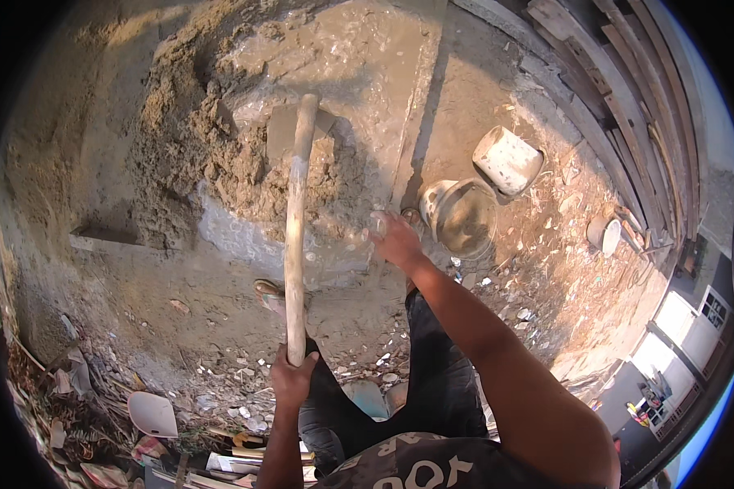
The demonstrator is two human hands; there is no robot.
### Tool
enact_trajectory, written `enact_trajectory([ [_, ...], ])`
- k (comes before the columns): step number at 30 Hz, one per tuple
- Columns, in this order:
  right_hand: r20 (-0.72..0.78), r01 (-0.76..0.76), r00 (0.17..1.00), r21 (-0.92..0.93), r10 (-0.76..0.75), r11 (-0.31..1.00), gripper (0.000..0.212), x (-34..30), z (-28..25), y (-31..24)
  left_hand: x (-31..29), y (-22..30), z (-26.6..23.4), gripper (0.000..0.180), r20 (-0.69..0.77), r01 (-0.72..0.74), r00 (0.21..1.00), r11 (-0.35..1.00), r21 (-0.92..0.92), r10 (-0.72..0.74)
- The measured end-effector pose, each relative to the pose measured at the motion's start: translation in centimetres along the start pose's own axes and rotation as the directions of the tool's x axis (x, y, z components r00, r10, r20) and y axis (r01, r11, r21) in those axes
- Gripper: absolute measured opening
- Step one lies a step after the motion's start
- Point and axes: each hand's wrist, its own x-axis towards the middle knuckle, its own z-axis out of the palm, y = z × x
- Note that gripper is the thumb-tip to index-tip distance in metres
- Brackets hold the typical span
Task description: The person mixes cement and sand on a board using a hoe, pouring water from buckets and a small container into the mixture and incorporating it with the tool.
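A hoe's long wooden handle (294, 236) runs away from me over a mound of wet mortar mix (236, 155). Its flat grey blade (283, 130) rests on the mound, partly covered by the mix. Around the near end of the handle my left hand (294, 376) is closed, close to my left thigh. My right hand (395, 241) hovers to the right of the handle, apart from it, fingers spread and nothing in them. Just beyond that hand stands a bucket (465, 218) with greyish-brown contents.
A mortar-splashed white bucket (507, 160) lies tilted at the right, with a smaller pail (603, 235) farther off. Long wooden planks (620, 90) are stacked along the right edge. Rubble and scraps (245, 399) cover the near ground, beside a white plastic piece (152, 414).
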Motion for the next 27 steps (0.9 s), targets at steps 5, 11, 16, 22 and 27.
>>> enact_trajectory([
  [5, -0.027, 0.031, 0.997, -0.685, -0.069, 0.728, 0.038, 4.3, -4.0, 21.7, -0.5, 12.5, -4.2, 0.056, -0.090, -0.160, 0.979, 0.960, 0.231, 0.185],
  [11, 0.417, 0.402, 0.903, -0.739, -0.100, 0.541, 0.031, 11.9, -5.5, 29.2, -0.6, 16.4, -0.2, 0.068, -0.166, 0.026, 0.986, 0.971, 0.237, 0.014],
  [16, 0.152, 0.365, 0.920, -0.668, -0.360, 0.649, 0.029, 13.4, -11.2, 33.5, -0.3, 19.5, 2.4, 0.070, -0.166, 0.151, 0.980, 0.955, 0.257, -0.111],
  [22, -0.082, -0.103, 0.994, -0.359, 0.079, 0.928, 0.060, 18.3, -19.1, 33.2, -0.8, 17.0, 2.3, 0.060, -0.169, 0.135, 0.980, 0.976, 0.169, -0.106],
  [27, -0.597, -0.919, 0.082, 0.265, 0.798, 0.293, 0.101, 15.7, -22.2, 41.6, -0.7, 17.8, 2.5, 0.043, -0.198, 0.140, 0.973, 0.983, 0.115, -0.116],
])
